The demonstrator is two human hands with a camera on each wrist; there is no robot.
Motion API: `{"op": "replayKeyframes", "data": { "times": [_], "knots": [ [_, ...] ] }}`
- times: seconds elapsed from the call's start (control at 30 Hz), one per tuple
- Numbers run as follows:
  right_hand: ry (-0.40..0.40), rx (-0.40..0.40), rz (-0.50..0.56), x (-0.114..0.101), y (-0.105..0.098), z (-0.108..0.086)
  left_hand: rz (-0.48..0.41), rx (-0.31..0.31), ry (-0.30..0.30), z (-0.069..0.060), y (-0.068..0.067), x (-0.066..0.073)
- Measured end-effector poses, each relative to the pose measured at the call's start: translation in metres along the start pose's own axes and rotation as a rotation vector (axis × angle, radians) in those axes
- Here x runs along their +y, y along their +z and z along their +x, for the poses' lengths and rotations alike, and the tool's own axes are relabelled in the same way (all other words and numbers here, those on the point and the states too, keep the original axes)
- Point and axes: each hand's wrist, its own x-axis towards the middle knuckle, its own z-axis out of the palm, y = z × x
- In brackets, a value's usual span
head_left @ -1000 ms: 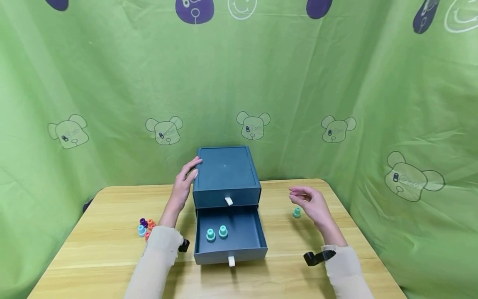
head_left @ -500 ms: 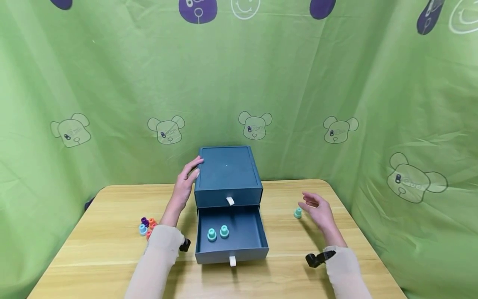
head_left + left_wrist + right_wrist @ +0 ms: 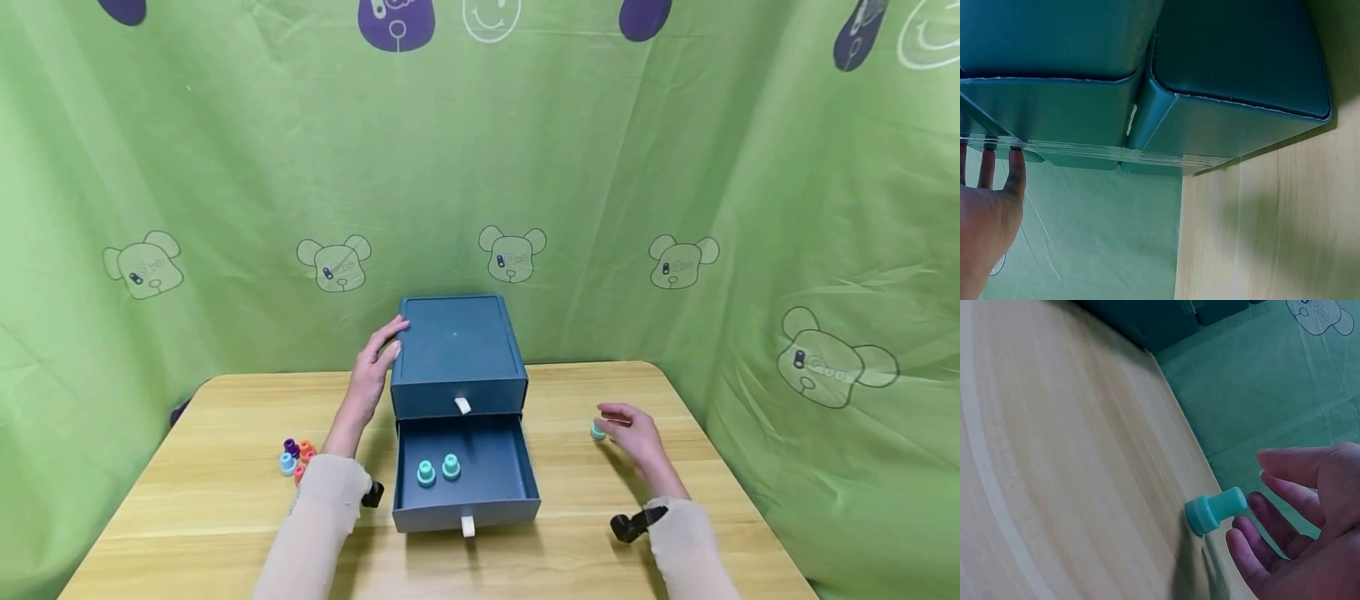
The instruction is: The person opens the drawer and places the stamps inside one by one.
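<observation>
A dark blue two-drawer box (image 3: 459, 342) stands at the table's middle, its lower drawer (image 3: 487, 515) pulled out. Two teal stacking pegs, one left (image 3: 426, 473) and one right (image 3: 451, 467), sit upright in that drawer. My left hand (image 3: 369, 371) rests on the box's left top edge with its fingers extended; in the left wrist view its fingertips (image 3: 1016, 164) touch the side. On the table to the right, a third teal peg (image 3: 1216, 509) stands upright. My right hand (image 3: 1310, 519) hovers beside its narrow top, fingers spread and loosely bent, not gripping it.
A small cluster of pegs, purple (image 3: 291, 448), light blue (image 3: 288, 463) and orange (image 3: 306, 451), stands on the table left of the box, beside my left forearm. White pull tabs (image 3: 468, 526) stick out from the drawers. A green curtain (image 3: 592, 167) hangs behind and on both sides.
My right hand has moved right and then lower, its fingers coming down around the teal peg on the table. The left hand stays on the box, and the drawer has not moved.
</observation>
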Motion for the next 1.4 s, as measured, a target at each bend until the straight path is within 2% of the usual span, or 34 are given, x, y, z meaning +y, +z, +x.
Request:
{"op": "replayKeyframes", "data": {
  "times": [0.27, 0.57, 0.93, 1.4],
  "knots": [
    [0.026, 0.021, -0.009, 0.004, 0.005, -0.002, 0.013, 0.002, 0.0, -0.001, -0.001, -0.001],
    [0.119, 0.008, 0.002, 0.01, 0.004, -0.001, 0.012, -0.004, -0.002, -0.001, -0.001, 0.001],
    [0.109, 0.045, 0.027, 0.011, 0.003, -0.001, -0.009, -0.016, -0.009, -0.001, -0.001, 0.003],
    [0.081, 0.068, 0.068, 0.011, 0.003, 0.001, 0.01, -0.006, -0.004, -0.002, -0.001, 0.002]
  ]
}}
